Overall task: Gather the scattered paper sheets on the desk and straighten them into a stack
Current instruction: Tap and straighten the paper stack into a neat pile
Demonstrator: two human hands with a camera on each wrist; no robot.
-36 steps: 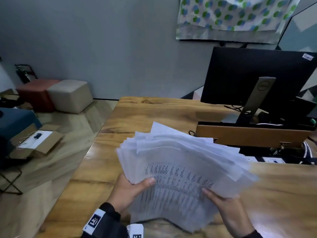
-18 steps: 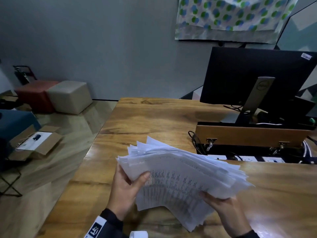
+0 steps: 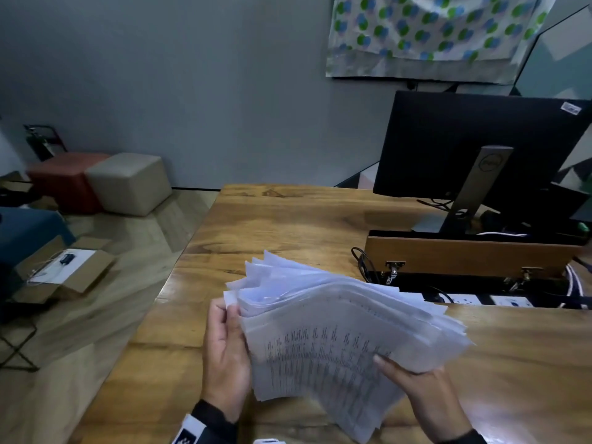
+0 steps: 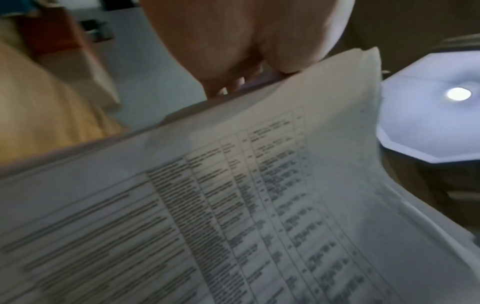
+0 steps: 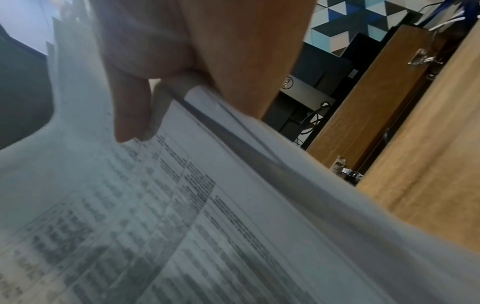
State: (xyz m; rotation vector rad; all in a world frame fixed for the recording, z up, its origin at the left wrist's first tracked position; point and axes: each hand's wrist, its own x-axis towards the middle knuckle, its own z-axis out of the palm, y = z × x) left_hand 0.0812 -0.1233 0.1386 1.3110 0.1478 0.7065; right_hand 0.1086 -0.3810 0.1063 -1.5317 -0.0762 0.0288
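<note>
A thick, fanned sheaf of printed paper sheets (image 3: 336, 331) hangs above the wooden desk (image 3: 288, 225), its corners splayed at the far left. My left hand (image 3: 224, 347) lies along the sheaf's left edge, with fingertips curled onto the sheets' upper corner. My right hand (image 3: 416, 392) grips the near right side, thumb on the top page and fingers hidden underneath. The left wrist view shows my left hand (image 4: 246, 41) against the edge of the paper sheets (image 4: 259, 205). The right wrist view shows my right hand (image 5: 207, 41) with its thumb on the paper sheets (image 5: 207, 226).
A black monitor (image 3: 480, 149) on a stand and an open wooden cable box (image 3: 464, 254) with sockets stand at the back right. The desk's left edge drops to the floor, where a cardboard box (image 3: 64, 270) and two ottomans (image 3: 128, 181) sit.
The sheaf has come down and tilted flatter, with its sheets drawn closer together. My left thumb has left the top page, and that hand now lies along the left edge.
</note>
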